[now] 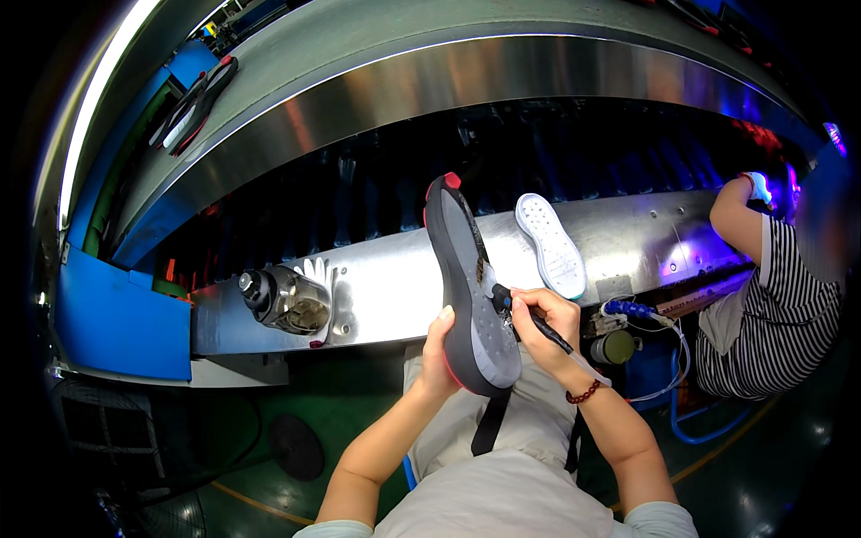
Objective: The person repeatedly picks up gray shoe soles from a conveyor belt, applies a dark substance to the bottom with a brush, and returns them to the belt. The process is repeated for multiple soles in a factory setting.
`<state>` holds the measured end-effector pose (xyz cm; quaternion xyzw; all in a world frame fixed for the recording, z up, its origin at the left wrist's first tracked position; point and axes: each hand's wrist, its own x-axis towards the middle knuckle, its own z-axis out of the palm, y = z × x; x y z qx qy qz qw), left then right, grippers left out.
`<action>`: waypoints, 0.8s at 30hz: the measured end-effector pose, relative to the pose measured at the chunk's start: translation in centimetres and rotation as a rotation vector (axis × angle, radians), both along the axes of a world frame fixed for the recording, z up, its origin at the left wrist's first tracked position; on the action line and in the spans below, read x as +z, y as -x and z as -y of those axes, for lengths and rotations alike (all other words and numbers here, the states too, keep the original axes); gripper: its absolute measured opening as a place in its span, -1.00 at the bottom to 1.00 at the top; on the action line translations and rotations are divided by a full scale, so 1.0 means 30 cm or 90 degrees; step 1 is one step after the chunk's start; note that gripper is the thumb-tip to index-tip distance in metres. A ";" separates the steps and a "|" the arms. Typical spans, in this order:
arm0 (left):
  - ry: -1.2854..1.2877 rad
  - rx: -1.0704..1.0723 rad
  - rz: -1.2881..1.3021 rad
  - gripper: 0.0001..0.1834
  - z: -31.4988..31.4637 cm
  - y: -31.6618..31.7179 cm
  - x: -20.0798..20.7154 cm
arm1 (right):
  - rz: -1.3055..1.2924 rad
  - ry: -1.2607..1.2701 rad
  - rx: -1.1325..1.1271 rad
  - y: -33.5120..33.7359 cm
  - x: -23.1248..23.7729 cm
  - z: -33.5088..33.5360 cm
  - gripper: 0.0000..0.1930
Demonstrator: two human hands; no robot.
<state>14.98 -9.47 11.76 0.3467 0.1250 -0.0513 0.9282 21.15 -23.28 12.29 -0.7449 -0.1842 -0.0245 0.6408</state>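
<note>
My L hand point(438, 351) clamped the sole point(462, 269) by its thick side, near end; R hand point(549, 323) pinched pen tool point(557, 338) at its R edge. Sole was up before tabletop point(386, 278). Looked light, springy, prob. not slippery; side seemed best hold.

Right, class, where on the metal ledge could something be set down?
Bare ledge lies between the glove by the bottle and the held dark sole, and between the white sole and the co-worker's arm. Crowded: around bottle and glove; between the soles, only a narrow strip.
</note>
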 end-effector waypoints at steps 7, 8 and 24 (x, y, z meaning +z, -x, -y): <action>-0.042 0.011 0.027 -0.52 0.000 -0.012 -0.055 | 0.001 0.005 0.019 0.029 0.018 0.030 -0.91; -0.044 0.009 0.029 -0.52 -0.002 -0.011 -0.063 | -0.016 0.008 0.030 0.031 0.023 0.041 -0.91; 0.022 0.027 0.025 -0.42 -0.123 0.028 -0.049 | -0.392 -0.435 0.048 -0.088 0.100 0.147 -0.82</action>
